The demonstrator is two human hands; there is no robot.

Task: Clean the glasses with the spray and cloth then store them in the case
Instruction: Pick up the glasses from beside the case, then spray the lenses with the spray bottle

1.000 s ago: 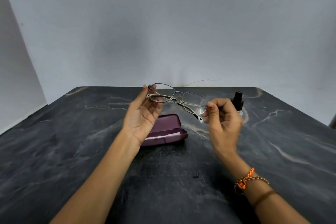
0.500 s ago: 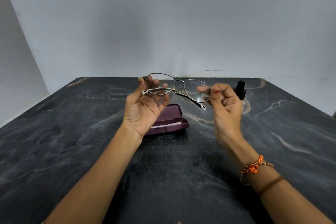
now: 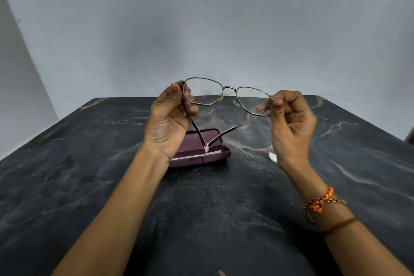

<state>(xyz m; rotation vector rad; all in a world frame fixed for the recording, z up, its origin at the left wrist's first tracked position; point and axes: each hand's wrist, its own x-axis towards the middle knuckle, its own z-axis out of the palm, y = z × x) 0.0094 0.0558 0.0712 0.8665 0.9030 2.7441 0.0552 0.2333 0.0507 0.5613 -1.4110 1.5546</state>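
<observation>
I see the wire-rimmed glasses [image 3: 226,96] held up above the dark marble table [image 3: 89,186], temples unfolded. My left hand [image 3: 168,123] pinches the left hinge, my right hand [image 3: 291,123] pinches the right rim. Below them lies the open purple case [image 3: 201,154] (the spray bottle [image 3: 272,155] is mostly hidden behind my right hand).

Glasses [image 3: 226,94] held above table [image 3: 89,186]; case [image 3: 201,154] beneath them.
</observation>
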